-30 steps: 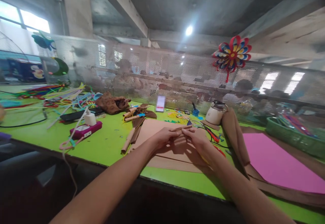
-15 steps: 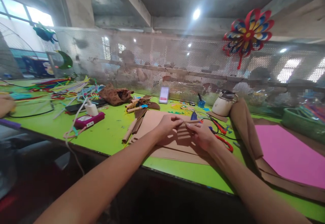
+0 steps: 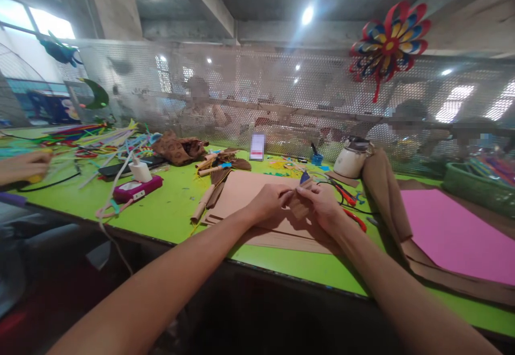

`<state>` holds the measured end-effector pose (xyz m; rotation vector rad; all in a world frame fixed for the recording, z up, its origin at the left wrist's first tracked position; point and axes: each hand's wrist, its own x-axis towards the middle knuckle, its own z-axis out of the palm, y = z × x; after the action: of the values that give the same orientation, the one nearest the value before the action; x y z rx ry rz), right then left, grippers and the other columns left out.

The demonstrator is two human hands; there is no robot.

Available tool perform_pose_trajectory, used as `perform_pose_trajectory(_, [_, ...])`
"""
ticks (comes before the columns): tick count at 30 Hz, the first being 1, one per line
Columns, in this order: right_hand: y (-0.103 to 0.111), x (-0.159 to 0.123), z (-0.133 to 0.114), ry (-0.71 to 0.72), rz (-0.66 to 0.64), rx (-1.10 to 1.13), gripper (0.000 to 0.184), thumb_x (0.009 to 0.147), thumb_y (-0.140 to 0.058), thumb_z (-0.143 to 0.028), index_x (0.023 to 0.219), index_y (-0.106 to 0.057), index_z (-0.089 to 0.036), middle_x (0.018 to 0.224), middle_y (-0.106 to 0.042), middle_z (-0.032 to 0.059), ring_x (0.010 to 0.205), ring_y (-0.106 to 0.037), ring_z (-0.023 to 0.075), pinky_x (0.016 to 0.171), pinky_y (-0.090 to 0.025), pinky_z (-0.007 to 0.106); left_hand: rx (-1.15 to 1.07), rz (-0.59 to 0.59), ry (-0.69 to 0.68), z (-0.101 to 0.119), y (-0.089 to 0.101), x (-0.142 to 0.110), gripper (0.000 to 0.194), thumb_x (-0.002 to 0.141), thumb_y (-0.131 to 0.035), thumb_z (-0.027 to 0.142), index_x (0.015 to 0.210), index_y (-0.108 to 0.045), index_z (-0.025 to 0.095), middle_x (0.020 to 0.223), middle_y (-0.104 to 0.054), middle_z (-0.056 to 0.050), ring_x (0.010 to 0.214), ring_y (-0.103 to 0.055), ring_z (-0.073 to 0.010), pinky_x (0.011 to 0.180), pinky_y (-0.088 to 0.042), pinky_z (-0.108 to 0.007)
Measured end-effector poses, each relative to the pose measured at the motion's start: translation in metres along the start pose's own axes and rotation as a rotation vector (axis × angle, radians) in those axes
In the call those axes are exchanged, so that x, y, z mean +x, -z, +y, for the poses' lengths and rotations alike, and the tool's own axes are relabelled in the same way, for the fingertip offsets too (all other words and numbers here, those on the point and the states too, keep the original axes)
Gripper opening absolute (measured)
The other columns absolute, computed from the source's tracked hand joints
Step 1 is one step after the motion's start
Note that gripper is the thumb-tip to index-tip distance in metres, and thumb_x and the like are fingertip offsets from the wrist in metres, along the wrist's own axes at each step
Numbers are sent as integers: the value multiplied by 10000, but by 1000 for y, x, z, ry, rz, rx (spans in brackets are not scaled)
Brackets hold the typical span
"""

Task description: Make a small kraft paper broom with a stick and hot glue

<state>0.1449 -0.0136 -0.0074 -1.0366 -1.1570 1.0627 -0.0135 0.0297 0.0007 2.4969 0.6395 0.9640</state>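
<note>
Both of my hands meet over a stack of light brown paper sheets [image 3: 237,191] on the green table. A small folded piece of brown paper [image 3: 300,207] is between them, tilted, with creases across it. My right hand [image 3: 324,205] pinches its upper right edge between thumb and fingers. At its left side, my left hand [image 3: 269,200] is closed with the fingertips pressed together on the paper's edge; the fingertips are partly hidden. Just behind the paper is a dark blue pointed tip [image 3: 304,177]. Red-handled scissors [image 3: 356,220] lie beside my right wrist.
Rolled brown paper tubes [image 3: 203,205] lie left of the stack. A purple power strip [image 3: 139,187] with a white charger is farther left, near a co-worker's hand [image 3: 28,167]. A phone [image 3: 257,147], a white jug [image 3: 351,159], pink paper [image 3: 454,231] and a green basket [image 3: 478,186] surround the work.
The folded brown paper has turned from lying nearly flat between my hands to a steeper tilt. My hands stay close together. The co-worker's hand has come farther into view at left.
</note>
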Motion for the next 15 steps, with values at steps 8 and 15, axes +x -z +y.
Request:
perform_pose_trajectory(8, [4,0,1,-6,-31,-62,286,624,-715,-400,695,-638,-134,613,-670,51,485,-583,151,477,-467,274,13,67,105,5,4,0,285,837,-406,251,634,-583,158,618,-588,-25,580,-500,-122,578,-351,-211])
perform_pose_trajectory(15, [-4,-3,2,-39,-81,-75,295,602,-719,-408,681,-611,-145,561,-653,35,445,-576,162,446,-471,291,39,39,81,0,1,-1,277,838,-385,246,719,-620,161,685,-615,-34,632,-526,-135,610,-370,-212])
